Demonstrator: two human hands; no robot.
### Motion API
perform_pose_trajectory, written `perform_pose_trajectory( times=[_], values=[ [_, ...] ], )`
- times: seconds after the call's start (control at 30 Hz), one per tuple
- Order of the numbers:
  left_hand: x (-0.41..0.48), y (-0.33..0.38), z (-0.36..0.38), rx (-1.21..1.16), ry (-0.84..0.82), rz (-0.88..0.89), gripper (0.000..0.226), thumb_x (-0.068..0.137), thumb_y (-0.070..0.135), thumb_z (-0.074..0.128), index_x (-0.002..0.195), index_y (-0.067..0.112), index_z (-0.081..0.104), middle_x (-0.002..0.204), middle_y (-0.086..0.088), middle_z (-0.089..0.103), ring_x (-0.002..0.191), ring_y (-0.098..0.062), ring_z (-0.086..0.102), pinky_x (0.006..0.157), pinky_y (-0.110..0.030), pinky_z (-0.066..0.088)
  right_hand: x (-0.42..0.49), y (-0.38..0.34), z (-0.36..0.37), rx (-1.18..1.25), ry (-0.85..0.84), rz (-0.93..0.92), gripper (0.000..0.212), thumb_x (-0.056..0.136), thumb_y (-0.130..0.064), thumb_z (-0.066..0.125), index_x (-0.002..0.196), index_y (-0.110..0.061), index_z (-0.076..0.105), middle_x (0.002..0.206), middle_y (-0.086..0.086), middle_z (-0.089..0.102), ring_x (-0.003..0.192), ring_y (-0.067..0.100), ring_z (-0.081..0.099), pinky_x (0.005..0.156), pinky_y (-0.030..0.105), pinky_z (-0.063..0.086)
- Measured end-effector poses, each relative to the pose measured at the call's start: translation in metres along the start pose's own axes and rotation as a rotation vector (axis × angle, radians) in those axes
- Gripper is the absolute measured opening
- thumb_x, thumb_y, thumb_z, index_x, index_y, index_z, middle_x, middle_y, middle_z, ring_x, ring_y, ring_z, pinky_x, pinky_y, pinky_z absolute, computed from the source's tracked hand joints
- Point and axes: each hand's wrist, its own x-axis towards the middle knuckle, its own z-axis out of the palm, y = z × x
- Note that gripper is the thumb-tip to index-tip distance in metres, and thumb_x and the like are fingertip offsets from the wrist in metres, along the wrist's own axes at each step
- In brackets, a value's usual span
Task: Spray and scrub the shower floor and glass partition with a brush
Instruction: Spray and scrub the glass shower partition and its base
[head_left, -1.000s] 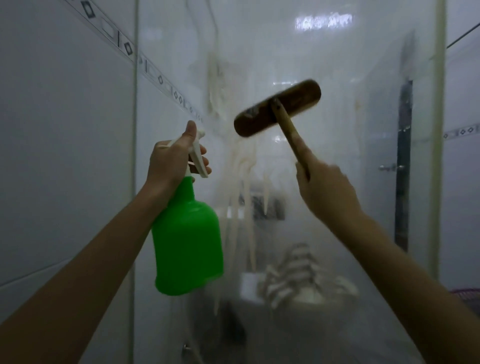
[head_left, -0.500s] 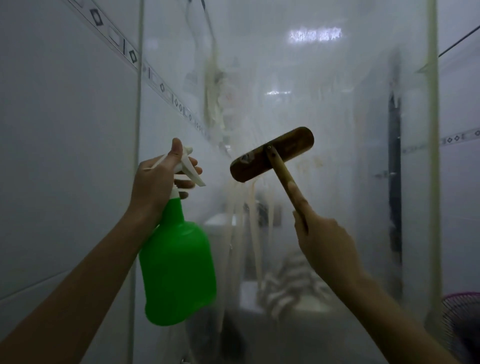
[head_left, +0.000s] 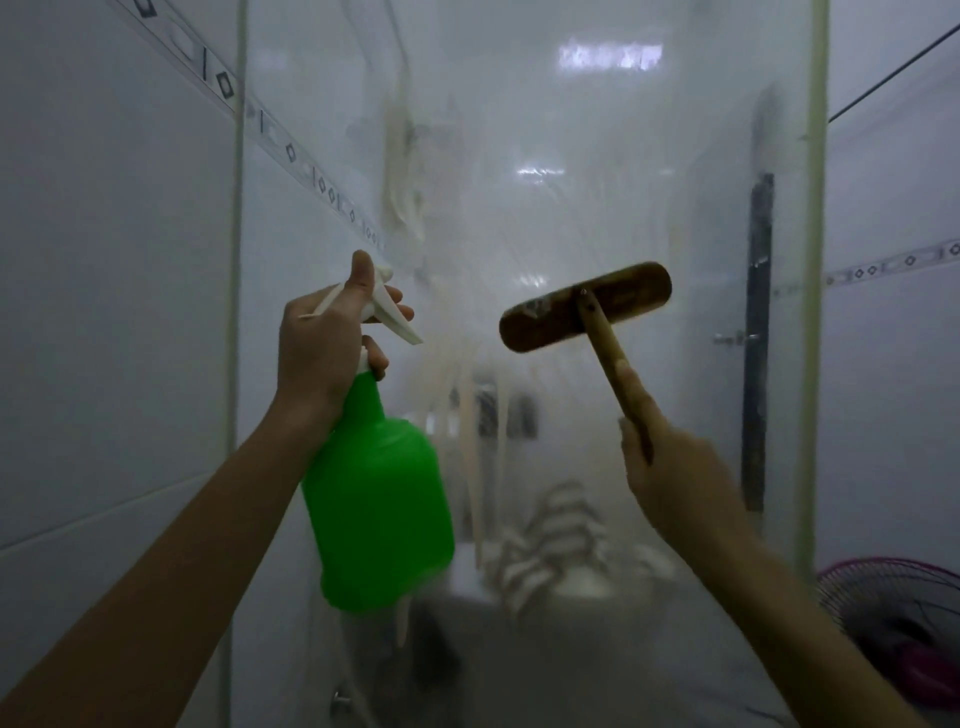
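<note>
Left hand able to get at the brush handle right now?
Probably not. The left hand is full: it grips the bottle at the neck. The right hand holds the brush by its handle. The space between them looks free.

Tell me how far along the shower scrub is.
Done: the glass partition looks sprayed; pale streaks run down it. In hand: right hand holds the brush up at the glass, left hand holds the green spray bottle. Left: the pane looks cloudy; the floor is out of view.
</note>
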Motion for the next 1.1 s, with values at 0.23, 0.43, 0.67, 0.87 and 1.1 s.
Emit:
perform_pose_trajectory(
  times=[0.23,0.43,0.67,0.87,1.1],
  values=[
    [-0.011,0.011,0.023,-0.007,-0.026,-0.02,0.034,0.102,0.045,0.053,0.096,0.019,0.073,0.082,-0.003,0.078,0.075,-0.035,0.06,0.04,-0.02,0.044,0.07,0.015,-0.036,0.028,0.077,-0.027,0.056,0.103,-0.026,0.038,0.153,-0.034,0.014,0.061,0.007,0.052,0.048,0.019,0.052,0.047,0.037,0.053],
    [-0.021,0.004,0.034,0.01,-0.06,-0.03,0.037,0.102,0.045,0.052,0.094,0.016,0.074,0.085,-0.007,0.078,0.069,-0.036,0.057,0.039,-0.02,0.044,0.039,0.045,-0.043,0.039,0.116,0.04,0.056,0.103,-0.026,0.037,0.153,-0.033,0.013,0.059,0.006,0.048,0.047,0.019,0.048,0.045,0.036,0.049],
    [-0.036,-0.006,0.054,-0.027,-0.09,-0.062,0.035,0.102,0.043,0.053,0.098,0.016,0.074,0.087,-0.009,0.078,0.065,-0.033,0.057,0.039,-0.02,0.044,0.05,0.069,-0.06,0.122,0.166,0.071,0.054,0.102,-0.026,0.038,0.152,-0.035,0.018,0.061,0.004,0.047,0.046,0.013,0.044,0.042,0.024,0.04],
    [-0.048,-0.013,0.071,-0.052,-0.142,-0.088,0.035,0.102,0.041,0.052,0.094,0.015,0.074,0.087,-0.011,0.078,0.049,-0.024,0.053,0.037,-0.021,0.041,0.021,0.082,-0.054,0.111,0.111,0.094,0.055,0.102,-0.025,0.039,0.152,-0.033,0.017,0.057,0.005,0.044,0.044,0.013,0.041,0.041,0.026,0.039],
    [-0.062,-0.021,0.081,-0.09,-0.161,-0.105,0.036,0.103,0.037,0.051,0.099,0.011,0.074,0.085,-0.016,0.076,0.043,-0.021,0.05,0.036,-0.019,0.041,-0.034,0.097,-0.036,0.147,0.162,0.151,0.061,0.1,-0.015,0.047,0.15,-0.037,0.018,0.055,0.003,0.046,0.04,0.01,0.042,0.037,0.012,0.039]
  ],
)
